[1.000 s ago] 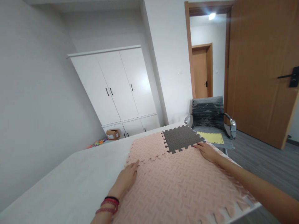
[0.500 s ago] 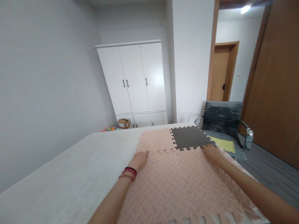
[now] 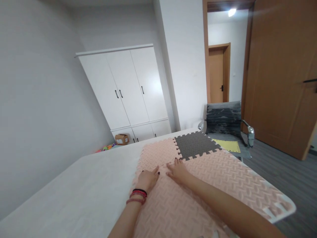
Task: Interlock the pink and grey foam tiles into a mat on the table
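Pink foam mat tiles (image 3: 168,205) with a raised tread pattern lie flat on the white surface, joined along toothed edges. A smaller-looking pink tile (image 3: 159,150) lies at the far side, beside a dark grey foam tile (image 3: 195,144). My left hand (image 3: 148,180), with red and black bands at the wrist, rests on the seam between the near and far pink tiles, fingers extended. My right hand (image 3: 177,170) lies spread on the same seam, close to the grey tile's near left corner. Neither hand grasps anything.
The white table (image 3: 81,188) extends to the left. Past its far right edge stands a dark chair (image 3: 224,119) with a yellow foam tile (image 3: 228,145) on its seat. A white wardrobe (image 3: 131,86), a cardboard box (image 3: 122,139) and colourful toys (image 3: 107,147) are behind.
My right hand has moved left from the grey tile's near right part to the seam near my left hand. The view has turned to the right.
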Available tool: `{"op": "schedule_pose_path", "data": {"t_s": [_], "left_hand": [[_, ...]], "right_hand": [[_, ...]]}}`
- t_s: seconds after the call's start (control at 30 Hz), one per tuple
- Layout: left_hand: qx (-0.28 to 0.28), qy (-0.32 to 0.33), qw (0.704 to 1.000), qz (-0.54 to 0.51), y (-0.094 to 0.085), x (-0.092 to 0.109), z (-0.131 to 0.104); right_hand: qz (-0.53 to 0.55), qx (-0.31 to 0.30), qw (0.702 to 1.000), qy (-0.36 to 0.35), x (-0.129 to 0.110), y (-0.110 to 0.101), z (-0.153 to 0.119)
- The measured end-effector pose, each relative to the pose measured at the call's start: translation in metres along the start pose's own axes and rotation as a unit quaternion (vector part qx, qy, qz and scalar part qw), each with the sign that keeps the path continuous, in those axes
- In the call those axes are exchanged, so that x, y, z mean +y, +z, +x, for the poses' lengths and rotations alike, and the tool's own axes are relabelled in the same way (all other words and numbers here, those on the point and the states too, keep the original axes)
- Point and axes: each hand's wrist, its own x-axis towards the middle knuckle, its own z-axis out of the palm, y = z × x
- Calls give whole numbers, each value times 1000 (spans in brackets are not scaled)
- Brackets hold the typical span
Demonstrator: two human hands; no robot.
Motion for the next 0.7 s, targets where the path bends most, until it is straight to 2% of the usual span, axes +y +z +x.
{"op": "schedule_pose_path", "data": {"t_s": [0.17, 0.47, 0.6, 0.7], "left_hand": [[-9, -27, 999, -20, -7, 8, 7], [-16, -153, 987, -48, -19, 35, 14], [-11, -208, 977, -51, -20, 48, 20], [3, -206, 977, -53, -23, 52, 29]], "right_hand": [[-11, -42, 999, 29, -7, -6, 4], [-21, -47, 998, 41, -12, -7, -3], [-28, -59, 997, 35, -8, -6, 4], [-38, -70, 995, 58, 0, -4, 13]]}}
